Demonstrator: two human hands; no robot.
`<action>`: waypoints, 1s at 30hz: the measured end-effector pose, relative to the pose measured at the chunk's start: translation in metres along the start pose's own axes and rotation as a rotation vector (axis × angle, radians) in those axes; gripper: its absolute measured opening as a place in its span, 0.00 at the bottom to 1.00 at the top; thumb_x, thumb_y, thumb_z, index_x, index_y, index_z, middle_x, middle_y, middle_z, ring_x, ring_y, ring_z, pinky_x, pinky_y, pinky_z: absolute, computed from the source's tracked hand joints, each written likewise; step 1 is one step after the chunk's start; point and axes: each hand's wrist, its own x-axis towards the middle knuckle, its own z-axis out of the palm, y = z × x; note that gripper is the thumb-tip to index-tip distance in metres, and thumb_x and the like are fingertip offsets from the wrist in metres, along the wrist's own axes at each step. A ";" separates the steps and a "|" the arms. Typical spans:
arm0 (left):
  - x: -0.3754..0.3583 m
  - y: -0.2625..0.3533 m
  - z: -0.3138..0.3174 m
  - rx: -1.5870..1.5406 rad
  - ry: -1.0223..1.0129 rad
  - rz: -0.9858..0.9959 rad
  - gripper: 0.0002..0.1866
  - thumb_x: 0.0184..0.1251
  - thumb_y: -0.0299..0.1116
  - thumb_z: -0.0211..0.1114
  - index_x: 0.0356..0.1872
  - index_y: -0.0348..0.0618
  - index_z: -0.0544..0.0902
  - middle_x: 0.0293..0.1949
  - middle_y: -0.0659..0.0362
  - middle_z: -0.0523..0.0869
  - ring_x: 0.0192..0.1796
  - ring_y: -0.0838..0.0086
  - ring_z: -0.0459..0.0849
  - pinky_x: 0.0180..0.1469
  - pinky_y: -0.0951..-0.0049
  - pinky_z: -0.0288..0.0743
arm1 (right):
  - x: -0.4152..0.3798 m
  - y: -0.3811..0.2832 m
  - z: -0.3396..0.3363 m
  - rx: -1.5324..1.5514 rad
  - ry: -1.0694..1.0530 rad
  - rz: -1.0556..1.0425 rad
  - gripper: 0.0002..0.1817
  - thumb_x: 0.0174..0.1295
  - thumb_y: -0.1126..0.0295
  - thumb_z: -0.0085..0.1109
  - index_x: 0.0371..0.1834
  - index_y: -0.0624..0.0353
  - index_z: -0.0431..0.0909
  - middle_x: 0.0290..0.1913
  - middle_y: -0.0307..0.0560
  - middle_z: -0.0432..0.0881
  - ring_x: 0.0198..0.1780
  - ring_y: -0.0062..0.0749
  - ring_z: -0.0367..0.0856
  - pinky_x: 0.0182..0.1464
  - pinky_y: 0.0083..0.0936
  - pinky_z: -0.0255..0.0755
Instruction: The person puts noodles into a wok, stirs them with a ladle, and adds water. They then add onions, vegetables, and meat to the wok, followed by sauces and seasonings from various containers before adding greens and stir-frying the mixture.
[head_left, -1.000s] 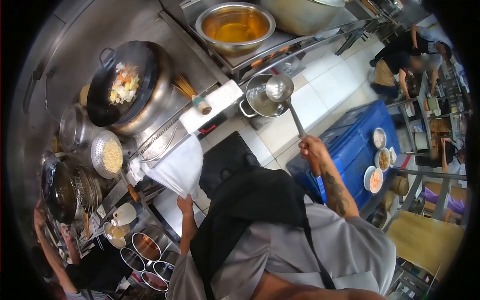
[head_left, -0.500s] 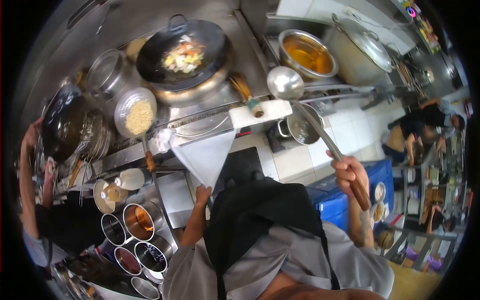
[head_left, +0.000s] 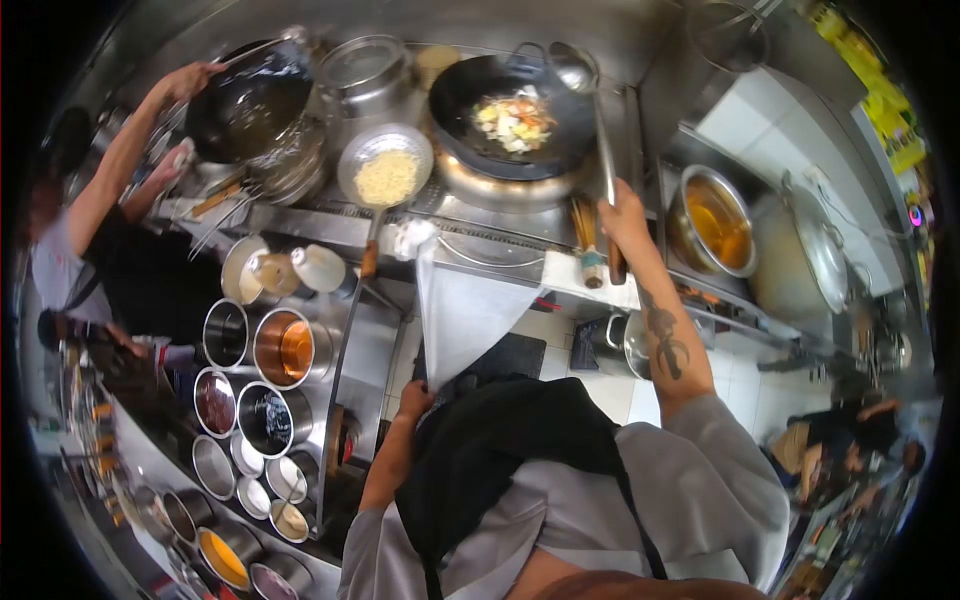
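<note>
My right hand (head_left: pixel 622 214) is wrapped round the handle of a metal ladle (head_left: pixel 573 69), whose bowl is over the far right rim of a black wok (head_left: pixel 455 120). Chopped vegetables, white, orange and yellow, lie in the wok (head_left: pixel 512 120) on the burner. Low at my front, my left hand (head_left: pixel 416 399) is closed on the lower corner of a white cloth (head_left: pixel 465 315) stretched up to the stove's front edge. A perforated strainer (head_left: pixel 385 172) full of pale noodles rests left of the wok.
A co-worker's hand (head_left: pixel 190 82) is at another dark wok (head_left: pixel 250 115) on the left. Steel pots of sauces (head_left: pixel 291 346) stand at left. A bowl of amber liquid (head_left: pixel 713 222) and a large lidded pot (head_left: pixel 800 250) are on the right. A bamboo brush (head_left: pixel 588 245) lies at the stove's edge.
My right hand has carried the ladle from beside the amber bowl forward and left to the wok's rim. The view has turned left. My left hand still grips the cloth.
</note>
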 end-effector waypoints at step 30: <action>-0.302 -0.085 -0.183 -0.732 1.687 -0.795 0.19 0.63 0.39 0.67 0.45 0.31 0.82 0.27 0.54 0.85 0.29 0.72 0.81 0.35 0.72 0.74 | -0.044 0.056 0.065 0.541 -0.195 0.073 0.10 0.65 0.66 0.56 0.31 0.62 0.71 0.21 0.36 0.71 0.19 0.19 0.66 0.20 0.19 0.59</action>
